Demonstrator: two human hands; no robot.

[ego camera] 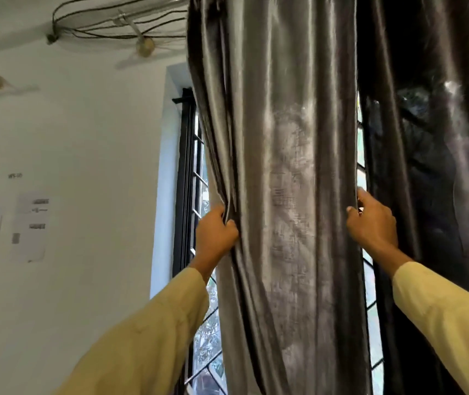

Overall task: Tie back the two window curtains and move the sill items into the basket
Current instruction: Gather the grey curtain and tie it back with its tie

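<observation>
A shiny grey curtain (287,195) hangs bunched in front of me, filling the middle of the view. My left hand (216,235) grips its left edge with the fingers curled round the folds. My right hand (370,223) grips its right edge at about the same height. A second, darker curtain (438,181) hangs to the right, behind my right hand. The window sill, its items and the basket are out of view.
A window with a black frame (183,181) and metal grille shows on both sides of the grey curtain. A white wall (85,166) with paper sheets (32,226) is to the left. Ceiling cables (113,27) run overhead.
</observation>
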